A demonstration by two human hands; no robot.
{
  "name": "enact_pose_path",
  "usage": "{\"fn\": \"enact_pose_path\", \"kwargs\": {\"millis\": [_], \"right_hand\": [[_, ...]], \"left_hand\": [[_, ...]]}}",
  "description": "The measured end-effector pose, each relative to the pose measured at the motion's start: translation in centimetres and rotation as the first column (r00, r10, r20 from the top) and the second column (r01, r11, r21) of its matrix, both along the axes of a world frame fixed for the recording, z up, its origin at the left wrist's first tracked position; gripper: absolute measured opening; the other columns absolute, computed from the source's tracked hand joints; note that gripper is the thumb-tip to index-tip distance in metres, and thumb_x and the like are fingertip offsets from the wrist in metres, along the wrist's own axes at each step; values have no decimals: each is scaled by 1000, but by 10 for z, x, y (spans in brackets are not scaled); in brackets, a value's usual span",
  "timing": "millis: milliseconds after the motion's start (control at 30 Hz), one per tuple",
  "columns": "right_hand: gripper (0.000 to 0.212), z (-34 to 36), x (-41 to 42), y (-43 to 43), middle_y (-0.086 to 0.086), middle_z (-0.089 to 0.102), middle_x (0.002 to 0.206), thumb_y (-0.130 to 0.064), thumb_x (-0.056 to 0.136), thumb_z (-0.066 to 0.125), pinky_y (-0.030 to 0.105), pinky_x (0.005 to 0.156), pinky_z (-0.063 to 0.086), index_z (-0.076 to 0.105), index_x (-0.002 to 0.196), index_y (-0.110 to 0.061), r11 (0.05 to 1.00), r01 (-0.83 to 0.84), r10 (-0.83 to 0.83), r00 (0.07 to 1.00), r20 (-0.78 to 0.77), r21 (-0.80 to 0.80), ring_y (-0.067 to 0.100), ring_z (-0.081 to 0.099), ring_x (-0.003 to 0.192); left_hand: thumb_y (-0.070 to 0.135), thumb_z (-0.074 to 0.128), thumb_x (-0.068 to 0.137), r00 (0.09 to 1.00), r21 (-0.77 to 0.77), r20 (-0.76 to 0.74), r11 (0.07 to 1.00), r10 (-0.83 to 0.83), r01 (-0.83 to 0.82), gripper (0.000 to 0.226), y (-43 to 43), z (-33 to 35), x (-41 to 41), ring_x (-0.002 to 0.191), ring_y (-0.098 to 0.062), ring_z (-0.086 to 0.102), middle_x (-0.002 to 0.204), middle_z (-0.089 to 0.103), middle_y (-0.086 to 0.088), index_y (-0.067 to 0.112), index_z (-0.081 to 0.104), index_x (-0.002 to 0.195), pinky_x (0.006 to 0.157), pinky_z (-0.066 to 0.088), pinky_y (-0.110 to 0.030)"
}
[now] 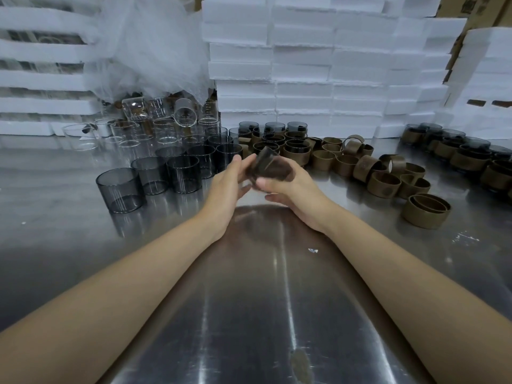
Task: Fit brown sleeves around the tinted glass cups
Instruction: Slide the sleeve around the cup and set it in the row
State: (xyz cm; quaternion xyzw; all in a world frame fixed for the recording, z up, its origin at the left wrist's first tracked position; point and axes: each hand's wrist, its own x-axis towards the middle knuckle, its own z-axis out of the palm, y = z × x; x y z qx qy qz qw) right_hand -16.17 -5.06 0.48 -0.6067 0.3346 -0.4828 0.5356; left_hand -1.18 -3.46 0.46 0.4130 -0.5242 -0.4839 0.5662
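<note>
We make out the held cup only as a dark smear, so we cannot tell how far the brown sleeve sits on it. The right hand covers its underside. The sleeved cups run off the right edge of our view.

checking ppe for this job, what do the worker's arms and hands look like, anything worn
Nothing worn shows. The left forearm and right forearm are bare to the frame's edge, no sleeves. The left hand and right hand have no gloves, and no watch, ring or bracelet is visible.
</note>
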Motion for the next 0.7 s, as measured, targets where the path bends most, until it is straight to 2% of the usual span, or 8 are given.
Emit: {"fn": "enact_pose_path", "kwargs": {"millis": [33,100,167,267,433,500,567,700], "right_hand": [[24,2,-1,-1,7,69,111,-25,90,65,24,71,53,60,112,-20,991,-65,56,996,74,120,24,69,99],[43,5,-2,-1,15,69,109,-49,95,47,24,70,55,61,114,-14,922,-210,148,967,207,325,30,69,96],[59,7,-4,-1,17,68,105,-58,93,42,25,67,55,59,118,-7,848,-337,222,927,303,409,26,69,86],[62,6,-3,0,9,65,91,-61,91,42,26,65,55,50,125,-9,807,-385,256,911,323,447,19,67,72],[61,8,-3,0,12,65,80,-60,90,44,27,66,55,54,117,-7,814,-345,235,932,277,468,23,66,71],[59,8,-4,0,14,63,77,-59,88,47,26,63,55,56,109,-5,814,-344,236,932,274,468,22,64,67],[58,8,-5,0,13,59,75,-58,87,47,26,60,53,55,106,-4,814,-350,247,931,269,463,21,60,64],[54,8,-6,-1,11,55,76,-58,88,44,24,61,48,55,99,-7,807,-371,293,927,235,460,19,54,64]], "left_hand": [[39,34,105,1000,-36,27,999,4,-3,42,0,0,0,115,-1,57,130,62,4,19,57,135,102,43,-21],[48,46,97,994,-123,101,991,-30,43,49,2,-2,0,123,2,52,139,57,6,26,51,140,108,38,-18],[52,60,83,980,-185,186,976,-77,112,67,5,-5,-1,122,9,51,135,57,17,31,43,144,99,40,-9],[32,75,83,948,-285,316,956,25,70,68,3,-10,-1,123,9,49,126,54,28,32,42,142,98,37,-6],[13,77,83,960,-301,272,954,69,16,58,1,-6,3,117,1,59,118,65,14,21,54,135,104,42,-18],[8,72,87,971,-289,229,957,76,-7,51,2,-3,3,119,-10,60,121,67,1,16,56,134,108,44,-35],[7,68,89,976,-281,207,960,71,-10,48,4,-1,2,122,-17,59,123,67,-6,12,56,135,109,43,-44],[17,57,97,975,-281,212,960,61,1,38,9,2,0,122,-15,59,124,67,-3,18,56,135,109,43,-44]]}}
